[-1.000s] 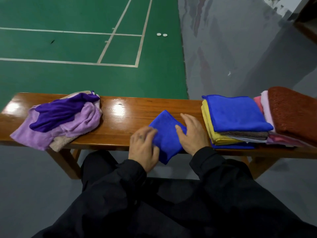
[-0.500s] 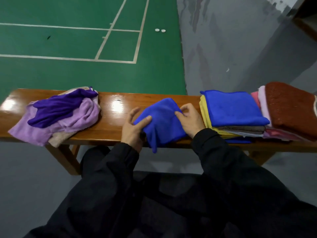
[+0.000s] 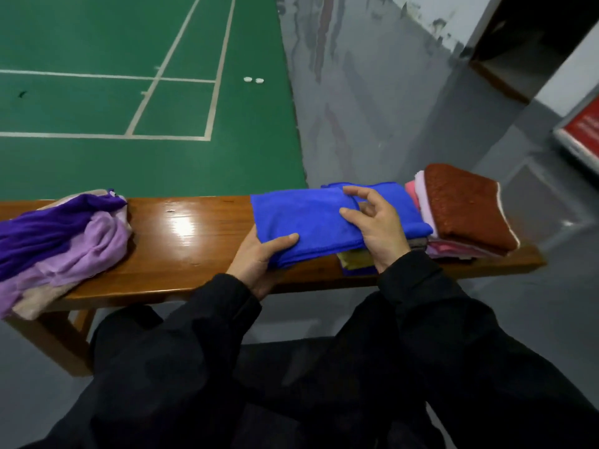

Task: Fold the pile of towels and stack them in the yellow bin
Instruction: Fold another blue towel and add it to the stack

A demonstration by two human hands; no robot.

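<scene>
A folded blue towel [image 3: 301,218] is held above the wooden bench [image 3: 194,251], partly over the stack of folded towels [image 3: 356,259] on the right. My left hand [image 3: 259,257] grips its near left edge, thumb on top. My right hand [image 3: 372,228] pinches its right side with thumb and forefinger, the other fingers raised. An unfolded pile of purple, lilac and beige towels [image 3: 61,241] lies at the bench's left end. No yellow bin is in view.
A second stack with a rust-brown towel [image 3: 466,205] on top of pink ones sits at the bench's right end. Beyond the bench are a green court floor and grey floor. My dark-clothed legs fill the foreground.
Both hands lifted the folded blue towel off the bench middle and carried it rightward, over the stack with the blue towel on top. The view shifted right.
</scene>
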